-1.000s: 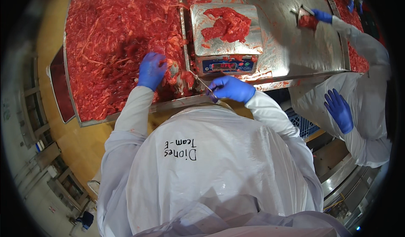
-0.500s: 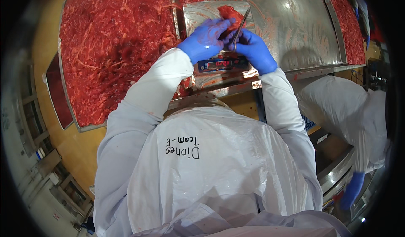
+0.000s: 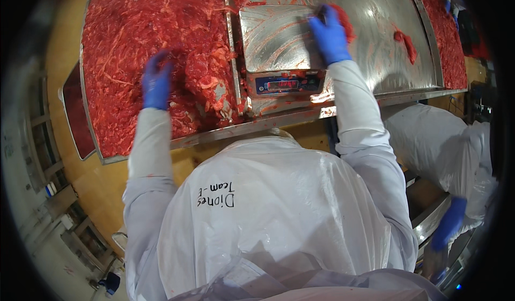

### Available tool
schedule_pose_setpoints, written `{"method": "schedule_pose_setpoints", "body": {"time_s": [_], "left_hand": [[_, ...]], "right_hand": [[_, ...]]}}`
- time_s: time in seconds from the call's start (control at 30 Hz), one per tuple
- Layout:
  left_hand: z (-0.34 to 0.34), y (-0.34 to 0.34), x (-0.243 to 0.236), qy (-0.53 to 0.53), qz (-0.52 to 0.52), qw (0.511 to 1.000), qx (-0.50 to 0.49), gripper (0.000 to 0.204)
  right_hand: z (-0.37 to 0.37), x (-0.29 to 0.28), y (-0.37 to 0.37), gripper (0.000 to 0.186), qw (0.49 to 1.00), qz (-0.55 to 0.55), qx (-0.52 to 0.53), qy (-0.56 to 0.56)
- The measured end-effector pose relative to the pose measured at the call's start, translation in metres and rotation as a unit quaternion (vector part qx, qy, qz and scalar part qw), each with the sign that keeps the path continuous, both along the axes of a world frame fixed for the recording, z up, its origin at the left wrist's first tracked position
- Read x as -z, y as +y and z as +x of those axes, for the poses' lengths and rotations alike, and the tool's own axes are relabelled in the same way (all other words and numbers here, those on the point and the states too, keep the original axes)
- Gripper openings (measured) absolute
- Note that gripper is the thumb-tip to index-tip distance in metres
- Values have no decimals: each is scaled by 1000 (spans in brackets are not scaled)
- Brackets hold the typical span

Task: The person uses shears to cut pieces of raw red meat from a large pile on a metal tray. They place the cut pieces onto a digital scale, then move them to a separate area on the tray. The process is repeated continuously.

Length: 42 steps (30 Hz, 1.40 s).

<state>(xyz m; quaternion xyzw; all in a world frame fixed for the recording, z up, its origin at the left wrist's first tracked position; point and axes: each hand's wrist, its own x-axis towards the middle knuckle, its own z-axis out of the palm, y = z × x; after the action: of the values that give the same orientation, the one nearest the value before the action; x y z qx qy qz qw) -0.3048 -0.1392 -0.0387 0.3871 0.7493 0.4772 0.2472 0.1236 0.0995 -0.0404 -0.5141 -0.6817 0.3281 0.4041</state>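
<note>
My left hand (image 3: 156, 84), in a blue glove, hovers over or touches the large heap of red meat trimmings (image 3: 129, 43). Its fingers look apart, though motion smears them. My right hand (image 3: 330, 38), also blue-gloved, is at the right side of the weighing scale's steel plate (image 3: 273, 41). Its fingers are curled, and a red piece of meat (image 3: 344, 25) lies against their right side. What is inside that grip is hidden, and no blade shows. The scale's dark display panel (image 3: 287, 84), with lit red digits, faces me.
Another meat piece (image 3: 407, 45) lies on the steel table (image 3: 383, 49) to the right. A raised metal divider (image 3: 234, 49) separates heap and scale. More meat (image 3: 442, 38) fills the far right. A co-worker's white-clad body (image 3: 429, 140) and blue-gloved hand (image 3: 449, 223) are close on my right.
My left hand has left the scale and swung left over the heap. My right hand has moved up and right. The blade it held is out of sight; a meat piece now lies farther right.
</note>
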Motion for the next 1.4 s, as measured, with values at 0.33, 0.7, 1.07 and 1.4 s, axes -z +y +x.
{"method": "schedule_pose_setpoints", "body": {"time_s": [0.33,0.7,1.07,1.4], "left_hand": [[-213,-209,36,77,-328,919,-203,98],[109,-46,39,272,-193,925,183,45],[114,8,12,341,-91,892,282,20],[170,98,-160,184,-24,887,422,20]], "right_hand": [[113,69,-176,43,976,-80,-13,-202],[93,58,-174,48,966,-82,15,-246],[92,57,-177,58,952,-35,22,-303],[95,52,-177,50,967,-53,-8,-248]]}}
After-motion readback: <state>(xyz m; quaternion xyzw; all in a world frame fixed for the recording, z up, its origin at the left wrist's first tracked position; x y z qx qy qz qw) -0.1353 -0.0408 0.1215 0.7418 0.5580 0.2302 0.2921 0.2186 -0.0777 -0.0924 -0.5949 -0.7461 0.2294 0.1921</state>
